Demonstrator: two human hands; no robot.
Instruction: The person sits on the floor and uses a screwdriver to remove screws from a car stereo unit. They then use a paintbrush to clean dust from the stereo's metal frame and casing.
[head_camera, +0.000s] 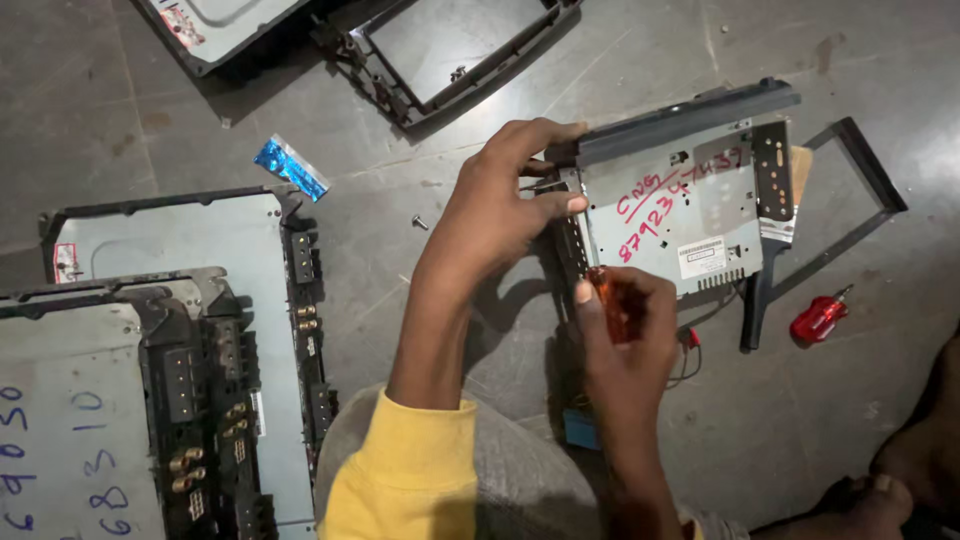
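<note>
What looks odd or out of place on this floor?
A loose screw lies alone on the bare floor, left of the left hand that steadies the metal car stereo unit. A crumpled blue foil scrap lies nearby, and a small red screwdriver is off to the right.

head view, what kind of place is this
Probably an informal electronics repair spot, worked on a bare floor. Opened metal units lie around, the left hand steadies a stereo chassis, and the right hand holds a screwdriver.
</note>
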